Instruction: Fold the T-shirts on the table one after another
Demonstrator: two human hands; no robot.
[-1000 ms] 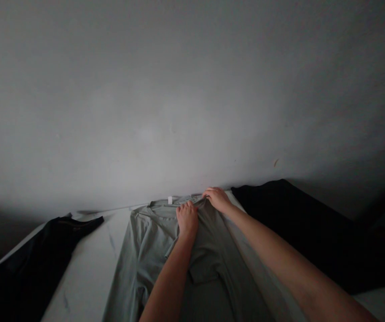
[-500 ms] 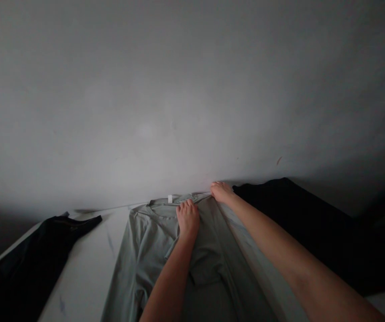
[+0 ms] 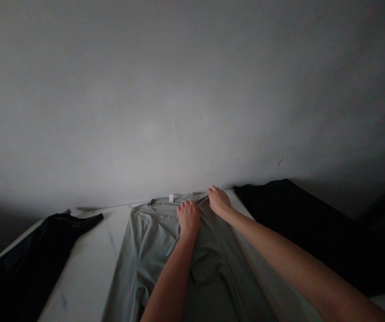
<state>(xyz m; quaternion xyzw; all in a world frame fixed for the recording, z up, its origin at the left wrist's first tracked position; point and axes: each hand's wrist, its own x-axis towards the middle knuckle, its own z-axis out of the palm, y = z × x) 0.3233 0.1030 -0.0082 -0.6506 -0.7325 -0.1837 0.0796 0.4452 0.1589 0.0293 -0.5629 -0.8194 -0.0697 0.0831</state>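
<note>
A grey-green long-sleeved shirt of soft, thin fabric lies spread in the middle of a white table top with faint bluish streaks. Its round neckline is at the far edge of the table, and a small white label shows at the collar. The lower part of the shirt goes out of view, and several folds run over its front.

To the left, well apart from the shirt, there lies a black garment; to the right, nearer, a wide piece of black cloth. Behind the table rises a plain grey wall, which has a small brownish mark.

The left hand rests on the shirt just below the neckline, its fingers bent; whether they grip the fabric, I cannot tell. Its forearm hides part of the shirt front. The right hand reaches in from the lower right, with its fingertips pinching the shirt's shoulder edge.
</note>
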